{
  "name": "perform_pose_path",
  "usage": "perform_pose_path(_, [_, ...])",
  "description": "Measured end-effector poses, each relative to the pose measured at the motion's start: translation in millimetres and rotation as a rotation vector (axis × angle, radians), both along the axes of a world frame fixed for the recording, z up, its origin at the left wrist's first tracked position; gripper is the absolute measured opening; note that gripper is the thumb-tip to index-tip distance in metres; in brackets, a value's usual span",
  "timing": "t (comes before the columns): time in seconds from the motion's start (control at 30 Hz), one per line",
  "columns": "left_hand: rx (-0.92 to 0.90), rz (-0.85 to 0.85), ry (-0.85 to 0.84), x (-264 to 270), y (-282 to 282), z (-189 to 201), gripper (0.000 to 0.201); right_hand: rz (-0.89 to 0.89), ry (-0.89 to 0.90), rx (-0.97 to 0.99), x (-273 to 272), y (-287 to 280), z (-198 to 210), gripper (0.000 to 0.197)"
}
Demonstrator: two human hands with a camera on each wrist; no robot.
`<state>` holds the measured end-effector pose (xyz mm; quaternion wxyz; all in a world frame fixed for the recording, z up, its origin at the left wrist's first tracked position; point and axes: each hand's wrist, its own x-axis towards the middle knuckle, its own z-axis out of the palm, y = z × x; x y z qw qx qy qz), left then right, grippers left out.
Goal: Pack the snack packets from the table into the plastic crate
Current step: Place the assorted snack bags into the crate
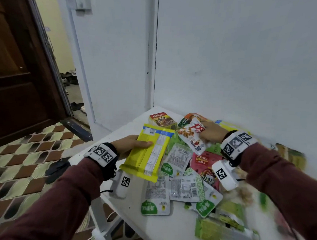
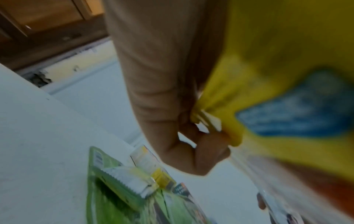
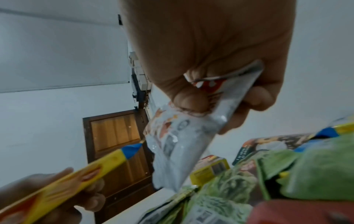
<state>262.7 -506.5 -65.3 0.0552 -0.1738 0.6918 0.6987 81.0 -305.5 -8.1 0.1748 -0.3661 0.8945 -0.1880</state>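
Your right hand (image 3: 210, 50) pinches a white snack pouch (image 3: 178, 136) by its top edge, thumb on the printed face. Lower left, your left hand (image 3: 38, 197) holds a yellow packet (image 3: 63, 184) with a blue end. Green packets (image 3: 268, 181) lie piled on the worktop (image 3: 138, 209); a brown door (image 3: 114, 136) stands behind.

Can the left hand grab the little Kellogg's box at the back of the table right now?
Probably not yet. The left hand already grips the big yellow packet, so its fingers are busy. The Kellogg's box sits uncovered just beyond that packet, so the way looks free once the hand lets go.
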Motion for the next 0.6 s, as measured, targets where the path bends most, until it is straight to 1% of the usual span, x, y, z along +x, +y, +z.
perform_pose_path(0.03, [-0.002, -0.061, -0.030, -2, 2, 0, 0.090, 0.002, -0.028, 0.016, 4, 3, 0, 0.005])
perform_pose_path(0.1, [-0.058, -0.182, -0.117, -6, 10, -1, 0.072, 0.017, -0.051, 0.075, 8, 5, -4, 0.021])
perform_pose_path(0.13, [-0.129, -0.259, -0.172, -6, 16, -1, 0.063, 0.022, -0.062, 0.118, 9, 3, -7, 0.019])
perform_pose_path(0.17, [-0.234, -0.361, -0.227, -7, 21, -2, 0.059, 0.038, -0.065, 0.141, 12, 1, -9, 0.014])
perform_pose_path(0.2, [-0.356, -0.447, -0.279, -8, 25, -3, 0.056, 0.045, -0.076, 0.166, 12, -4, -13, 0.021])
perform_pose_path(0.23, [-0.458, -0.521, -0.321, -9, 28, -4, 0.049, 0.060, -0.074, 0.191, 11, -9, -19, 0.022])
perform_pose_path(0.27, [-0.507, -0.567, -0.355, -11, 30, -5, 0.041, 0.063, -0.043, 0.243, 10, -15, -25, 0.029])
perform_pose_path(0.3, [-0.534, -0.584, -0.381, -13, 30, -6, 0.035, 0.083, 0.003, 0.289, 10, -20, -30, 0.048])
perform_pose_path(0.33, [-0.560, -0.608, -0.387, -14, 31, -6, 0.036, 0.081, 0.033, 0.354, 13, -25, -33, 0.067])
perform_pose_path(0.37, [-0.600, -0.648, -0.388, -13, 33, -4, 0.044, 0.085, 0.056, 0.404, 14, -30, -38, 0.076])
perform_pose_path(0.4, [-0.628, -0.692, -0.378, -12, 35, -3, 0.058, 0.082, 0.080, 0.434, 17, -34, -40, 0.074])
perform_pose_path(0.43, [-0.635, -0.736, -0.359, -11, 36, -3, 0.075, 0.077, 0.092, 0.436, 16, -38, -43, 0.063])
perform_pose_path(0.47, [-0.642, -0.754, -0.358, -11, 35, -5, 0.089, 0.055, 0.092, 0.427, 15, -40, -45, 0.044])
perform_pose_path(0.5, [-0.649, -0.765, -0.367, -12, 34, -7, 0.094, 0.047, 0.101, 0.400, 15, -41, -47, 0.033])
perform_pose_path(0.53, [-0.661, -0.765, -0.371, -14, 33, -8, 0.088, 0.026, 0.098, 0.395, 15, -41, -47, 0.037])
perform_pose_path(0.57, [-0.663, -0.767, -0.374, -15, 34, -9, 0.073, 0.016, 0.086, 0.381, 15, -41, -49, 0.041])
perform_pose_path(0.6, [-0.657, -0.768, -0.369, -16, 34, -9, 0.059, 0.007, 0.081, 0.369, 14, -41, -50, 0.040])
